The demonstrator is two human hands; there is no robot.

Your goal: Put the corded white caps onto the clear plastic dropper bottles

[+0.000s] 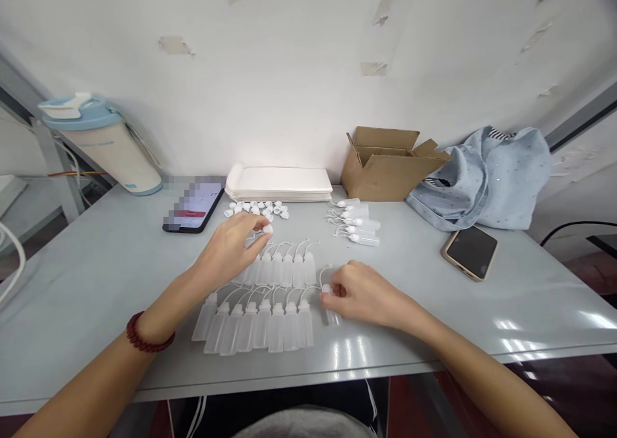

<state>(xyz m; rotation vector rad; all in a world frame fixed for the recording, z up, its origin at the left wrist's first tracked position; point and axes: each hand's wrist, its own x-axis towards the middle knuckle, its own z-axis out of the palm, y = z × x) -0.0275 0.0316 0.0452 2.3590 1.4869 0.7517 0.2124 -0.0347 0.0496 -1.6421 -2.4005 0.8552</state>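
We are pinching a light plastic cap (267, 229) in our left hand (226, 251), fingertips closed, while our right hand (361, 294) is pinching a small white cap (326, 288) at the right end of the soft bottle rows (263, 325).

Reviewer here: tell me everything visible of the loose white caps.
The loose caps are small, opaque white plastic pieces, lying scattered in one cluster at varied angles on the grey table, just in front of a stack of white trays. No hand touches them; the left hand is nearest.
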